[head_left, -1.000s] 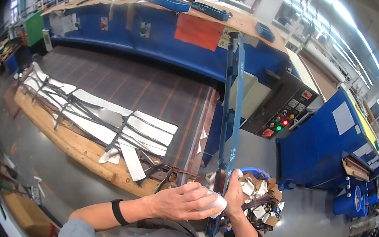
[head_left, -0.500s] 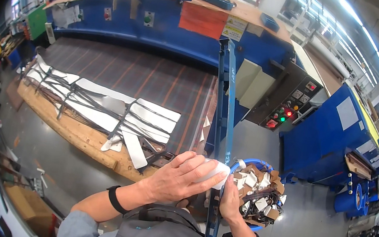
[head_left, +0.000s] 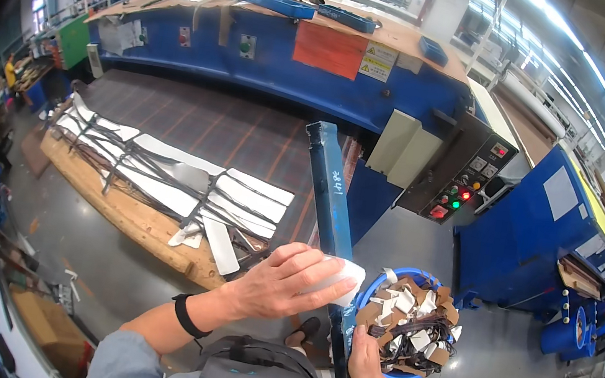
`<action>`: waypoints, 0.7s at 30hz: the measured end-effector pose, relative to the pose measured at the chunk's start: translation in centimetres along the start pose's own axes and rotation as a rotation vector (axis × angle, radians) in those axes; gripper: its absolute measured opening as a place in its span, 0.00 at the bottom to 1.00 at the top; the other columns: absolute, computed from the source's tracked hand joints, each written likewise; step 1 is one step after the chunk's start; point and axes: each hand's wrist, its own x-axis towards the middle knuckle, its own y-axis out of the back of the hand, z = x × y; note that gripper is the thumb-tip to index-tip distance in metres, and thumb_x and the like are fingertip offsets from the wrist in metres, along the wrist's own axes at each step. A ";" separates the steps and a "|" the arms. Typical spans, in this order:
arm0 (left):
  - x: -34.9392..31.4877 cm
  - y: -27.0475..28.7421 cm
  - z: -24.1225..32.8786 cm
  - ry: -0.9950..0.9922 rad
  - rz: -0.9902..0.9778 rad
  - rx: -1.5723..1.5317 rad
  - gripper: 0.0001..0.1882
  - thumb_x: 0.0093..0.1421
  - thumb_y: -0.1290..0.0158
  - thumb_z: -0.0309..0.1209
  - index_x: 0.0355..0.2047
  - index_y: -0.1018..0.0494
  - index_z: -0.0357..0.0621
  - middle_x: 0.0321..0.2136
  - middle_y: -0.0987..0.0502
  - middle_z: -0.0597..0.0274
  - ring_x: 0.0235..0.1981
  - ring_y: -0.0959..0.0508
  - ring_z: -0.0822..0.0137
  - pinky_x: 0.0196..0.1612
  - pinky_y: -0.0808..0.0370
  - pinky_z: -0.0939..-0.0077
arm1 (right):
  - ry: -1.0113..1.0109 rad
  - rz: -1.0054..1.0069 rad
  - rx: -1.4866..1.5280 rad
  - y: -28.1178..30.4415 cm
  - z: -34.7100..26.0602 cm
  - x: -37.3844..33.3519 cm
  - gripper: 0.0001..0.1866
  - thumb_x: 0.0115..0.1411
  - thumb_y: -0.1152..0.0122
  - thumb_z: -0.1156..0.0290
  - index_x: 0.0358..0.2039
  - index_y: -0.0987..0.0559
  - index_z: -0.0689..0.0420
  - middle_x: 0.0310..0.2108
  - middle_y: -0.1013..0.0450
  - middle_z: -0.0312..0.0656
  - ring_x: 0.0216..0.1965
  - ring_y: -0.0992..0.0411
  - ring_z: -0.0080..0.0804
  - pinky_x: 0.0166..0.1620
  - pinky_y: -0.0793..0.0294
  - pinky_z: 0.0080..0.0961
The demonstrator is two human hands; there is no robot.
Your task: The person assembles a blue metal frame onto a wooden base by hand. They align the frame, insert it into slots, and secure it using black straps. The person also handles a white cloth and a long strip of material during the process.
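Observation:
A long blue metal bar (head_left: 334, 186) stretches away from my body, its broad face turned up and its far end over the edge of the dark striped bed. My left hand (head_left: 285, 283) curls its fingers over a smooth white block (head_left: 343, 284), whose kind I cannot make out. The block rests against or just above the bar; exact contact is hidden. My right hand (head_left: 366, 359) grips the bar's right side nearer my body, with its thumb along the edge.
White strips (head_left: 243, 200) tangled with dark offcuts lie on the striped bed (head_left: 197, 116), beside a wooden board (head_left: 107, 200). Right of the bar stands a blue bin (head_left: 418, 273) full of scraps. A control panel (head_left: 467, 173) and blue cabinet (head_left: 520, 212) stand beyond. My foot (head_left: 306, 329) shows below.
The bar has turned so its broad face shows, and its far end has come lower and nearer. My right hand has shifted slightly toward my body; the left still holds the white block.

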 end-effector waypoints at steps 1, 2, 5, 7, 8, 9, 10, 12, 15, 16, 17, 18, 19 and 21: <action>-0.2 0.1 0.0 -0.003 -0.013 0.009 0.29 0.64 0.34 0.35 0.66 0.23 0.55 0.60 0.23 0.61 0.58 0.24 0.61 0.64 0.28 0.60 | 0.015 0.006 -0.002 0.0 -1.6 -0.2 0.35 0.86 0.68 0.52 0.29 0.24 0.64 0.21 0.31 0.42 0.25 0.35 0.32 0.32 0.34 0.36; -0.3 0.1 0.0 -0.009 -0.015 0.011 0.29 0.64 0.34 0.35 0.66 0.23 0.54 0.60 0.23 0.61 0.58 0.24 0.61 0.63 0.28 0.60 | 0.027 0.022 -0.014 0.3 -3.1 -0.5 0.34 0.86 0.66 0.54 0.27 0.28 0.64 0.20 0.34 0.43 0.24 0.39 0.34 0.32 0.37 0.40; 0.2 -0.1 -0.6 0.048 0.010 -0.014 0.31 0.63 0.33 0.37 0.67 0.24 0.53 0.60 0.23 0.59 0.58 0.23 0.58 0.62 0.28 0.58 | -0.021 0.008 0.027 0.7 -5.1 -1.3 0.35 0.86 0.68 0.53 0.25 0.29 0.63 0.19 0.36 0.39 0.24 0.41 0.33 0.31 0.40 0.40; 0.9 -0.6 -2.4 0.092 0.086 -0.041 0.35 0.64 0.33 0.36 0.71 0.28 0.48 0.62 0.25 0.55 0.59 0.24 0.55 0.62 0.29 0.56 | -0.016 0.015 -0.015 1.0 -3.8 -1.7 0.34 0.85 0.67 0.54 0.24 0.30 0.63 0.19 0.37 0.40 0.24 0.41 0.32 0.31 0.40 0.41; 1.2 -0.4 -3.3 0.128 0.105 -0.014 0.37 0.62 0.31 0.36 0.71 0.28 0.48 0.62 0.25 0.54 0.58 0.24 0.55 0.62 0.29 0.55 | -0.011 0.013 -0.032 1.0 -3.2 -2.0 0.34 0.85 0.66 0.55 0.24 0.31 0.63 0.19 0.38 0.40 0.23 0.41 0.32 0.31 0.40 0.41; 1.4 -0.2 -4.2 0.163 0.124 0.012 0.39 0.61 0.30 0.36 0.71 0.29 0.48 0.61 0.25 0.54 0.58 0.24 0.54 0.62 0.30 0.54 | -0.007 0.009 -0.043 1.0 -3.0 -2.4 0.33 0.85 0.66 0.55 0.24 0.31 0.63 0.19 0.38 0.40 0.23 0.41 0.32 0.31 0.40 0.41; 1.5 -0.2 -5.3 0.195 0.161 0.040 0.39 0.60 0.29 0.35 0.71 0.29 0.48 0.61 0.25 0.54 0.58 0.24 0.53 0.62 0.30 0.54 | -0.003 0.005 -0.053 1.0 -2.9 -2.7 0.33 0.85 0.65 0.56 0.24 0.31 0.63 0.19 0.38 0.40 0.23 0.41 0.33 0.31 0.41 0.42; 1.9 0.3 -7.0 0.255 0.224 0.086 0.37 0.59 0.28 0.34 0.68 0.27 0.45 0.61 0.23 0.52 0.58 0.23 0.50 0.60 0.28 0.53 | 0.000 -0.006 -0.055 0.9 -3.0 -3.0 0.32 0.85 0.65 0.57 0.24 0.32 0.63 0.18 0.39 0.41 0.23 0.42 0.33 0.31 0.41 0.42; 1.8 0.5 -8.6 0.350 0.242 0.111 0.38 0.59 0.27 0.31 0.69 0.27 0.45 0.60 0.24 0.54 0.59 0.24 0.51 0.61 0.28 0.56 | -0.001 -0.026 -0.044 0.6 -3.0 -3.3 0.31 0.85 0.63 0.57 0.25 0.31 0.63 0.19 0.38 0.43 0.23 0.41 0.34 0.31 0.40 0.42; 1.6 0.5 -9.0 0.381 0.267 0.103 0.38 0.59 0.27 0.31 0.69 0.27 0.45 0.60 0.24 0.54 0.59 0.24 0.51 0.61 0.28 0.56 | 0.008 -0.034 -0.057 0.6 -2.9 -3.3 0.31 0.85 0.63 0.56 0.27 0.30 0.64 0.20 0.38 0.45 0.24 0.41 0.36 0.32 0.39 0.42; 1.4 0.4 -9.4 0.412 0.291 0.093 0.38 0.59 0.27 0.31 0.70 0.27 0.45 0.60 0.24 0.54 0.58 0.24 0.51 0.61 0.29 0.56 | 0.016 -0.041 -0.069 0.5 -2.8 -3.3 0.30 0.85 0.62 0.55 0.28 0.29 0.64 0.20 0.37 0.46 0.24 0.40 0.37 0.32 0.37 0.41; 1.1 0.2 -9.9 0.442 0.314 0.083 0.39 0.59 0.27 0.31 0.70 0.27 0.46 0.60 0.24 0.55 0.58 0.25 0.51 0.61 0.29 0.56 | 0.009 -0.044 -0.060 0.4 -2.5 -3.3 0.30 0.85 0.62 0.55 0.28 0.29 0.64 0.21 0.37 0.46 0.24 0.40 0.37 0.32 0.37 0.41; 0.9 0.0 -10.3 0.481 0.325 0.044 0.38 0.59 0.27 0.30 0.70 0.27 0.45 0.60 0.24 0.54 0.58 0.25 0.51 0.61 0.29 0.56 | 0.004 -0.041 -0.053 0.3 -2.0 -3.3 0.30 0.85 0.62 0.55 0.29 0.28 0.64 0.21 0.36 0.45 0.24 0.40 0.36 0.32 0.37 0.41; 0.1 -0.5 -10.4 0.557 0.343 -0.035 0.38 0.59 0.27 0.29 0.70 0.28 0.44 0.59 0.25 0.53 0.58 0.25 0.50 0.60 0.28 0.56 | -0.020 -0.026 -0.030 0.2 -1.3 -3.5 0.30 0.85 0.62 0.55 0.30 0.27 0.64 0.21 0.36 0.45 0.25 0.39 0.35 0.31 0.37 0.41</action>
